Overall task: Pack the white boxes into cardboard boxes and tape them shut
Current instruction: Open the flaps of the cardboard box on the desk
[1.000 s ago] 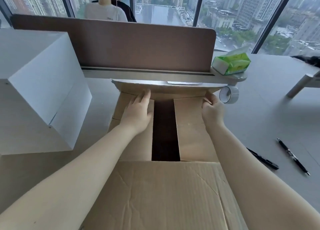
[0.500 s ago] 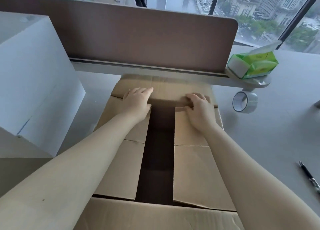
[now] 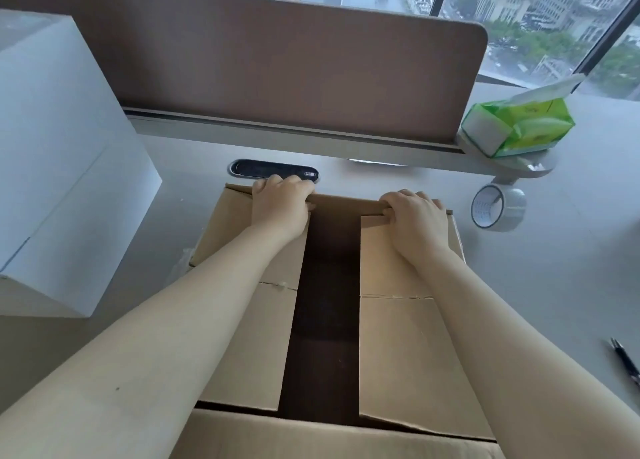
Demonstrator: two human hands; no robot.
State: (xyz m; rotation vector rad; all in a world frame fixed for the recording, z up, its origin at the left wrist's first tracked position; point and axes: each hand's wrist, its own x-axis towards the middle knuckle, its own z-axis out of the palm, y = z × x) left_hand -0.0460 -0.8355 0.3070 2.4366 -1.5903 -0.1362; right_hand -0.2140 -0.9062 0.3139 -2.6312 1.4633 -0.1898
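Observation:
A brown cardboard box (image 3: 394, 347) stands on the desk in front of me, its two side flaps folded down with a dark gap between them. My left hand (image 3: 280, 202) curls over the far edge of the box at the left flap. My right hand (image 3: 415, 219) grips the same far edge at the right flap. The near flap (image 3: 311, 438) stands open toward me. A large white box (image 3: 59, 167) sits on the desk to the left. A roll of clear tape (image 3: 497, 207) lies to the right of the box.
A brown desk divider (image 3: 277, 67) runs across the back. A green tissue pack (image 3: 516, 126) rests on a small shelf at its right end. A black pen (image 3: 627, 361) lies at the right edge. A cable slot (image 3: 263, 169) sits just behind the box. A person sits beyond the divider.
Both hands have slid to the far edge of the cardboard box and closed over it. The box has come toward me, uncovering the cable slot behind it.

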